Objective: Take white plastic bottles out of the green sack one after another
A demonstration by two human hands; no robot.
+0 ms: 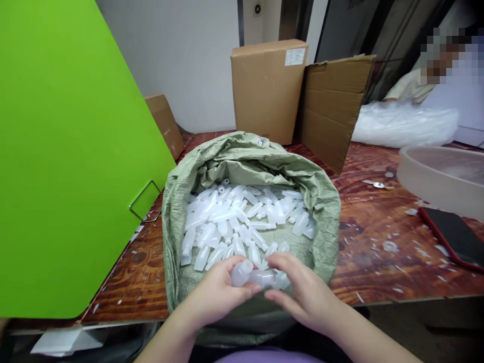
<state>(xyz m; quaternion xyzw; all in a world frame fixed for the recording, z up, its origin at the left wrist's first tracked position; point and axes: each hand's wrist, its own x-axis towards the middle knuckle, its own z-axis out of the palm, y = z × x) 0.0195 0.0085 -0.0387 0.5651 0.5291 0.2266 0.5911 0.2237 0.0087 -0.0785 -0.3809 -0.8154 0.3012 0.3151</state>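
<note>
My left hand (pixel 227 287) is closed around small translucent white plastic bottles (pixel 241 273), one with its round end towards me. Another bottle (pixel 262 279) lies sideways between my two hands. My right hand (pixel 300 287) curls in from the right, thumb and fingers around the pale bottle (pixel 282 280) at that side. Beneath and beyond them, a green woven sack (pixel 325 222) stands with its rim rolled back. Many loose bottles (pixel 227 214) like these lie inside it, heaped mostly towards the back and left.
A bright green board (pixel 75 151) leans at the left, near a wire handle (pixel 145 201). Cardboard boxes (pixel 268 93) stand behind the sack. On the wooden table (pixel 363 212) are plastic scraps, keys (pixel 375 184), a phone (pixel 454 234) and a translucent tub (pixel 434 174). Another person (pixel 412 85) is at the right.
</note>
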